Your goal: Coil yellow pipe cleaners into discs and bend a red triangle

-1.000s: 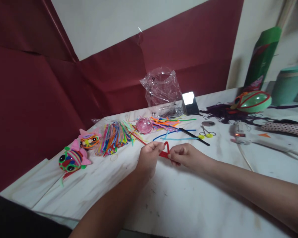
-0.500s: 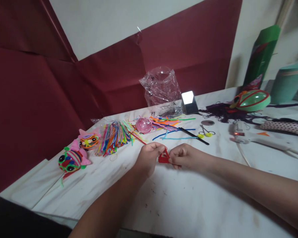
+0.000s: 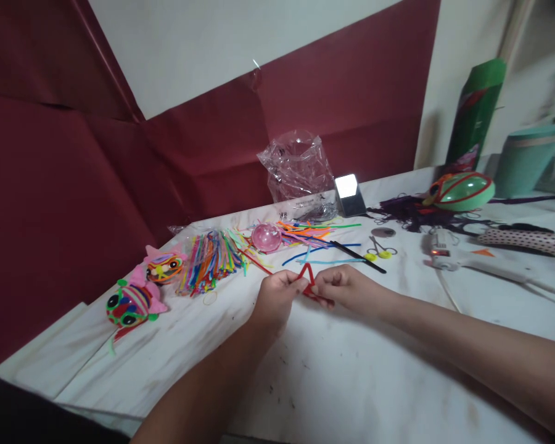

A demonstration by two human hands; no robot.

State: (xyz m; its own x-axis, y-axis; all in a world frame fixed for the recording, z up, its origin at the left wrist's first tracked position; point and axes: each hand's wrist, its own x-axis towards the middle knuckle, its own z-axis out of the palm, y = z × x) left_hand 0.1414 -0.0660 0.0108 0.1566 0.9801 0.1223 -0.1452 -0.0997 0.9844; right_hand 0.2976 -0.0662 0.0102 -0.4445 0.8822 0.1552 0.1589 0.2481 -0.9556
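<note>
A red pipe cleaner point(image 3: 308, 271), bent into a pointed, folded shape, is pinched between both hands above the white marbled table. My left hand point(image 3: 280, 296) grips it from the left with thumb and forefinger. From the other side, my right hand point(image 3: 340, 287) closes thumb and fingers on its lower part. A straight red stem point(image 3: 259, 262) runs out beyond my left hand toward the bundle; whether it joins the folded piece is hidden. Beyond the hands lie blue pipe cleaners point(image 3: 300, 251), a black one point(image 3: 358, 256) and small yellow-handled scissors point(image 3: 379, 250).
Left: a pipe cleaner bundle point(image 3: 213, 262) and two decorated fish figures point(image 3: 132, 305). Behind: a pink clear half-ball point(image 3: 266, 237), a plastic bag point(image 3: 298, 172) and a phone-like device point(image 3: 350, 194). Right: a white glue gun point(image 3: 444, 250), a green decorated ball point(image 3: 465, 190) and a teal bin point(image 3: 527, 160).
The red pipe cleaner's fold now stands up as a taller point between my fingers, and its lower part has tilted. Both hands stay in nearly the same place; the view has shifted slightly.
</note>
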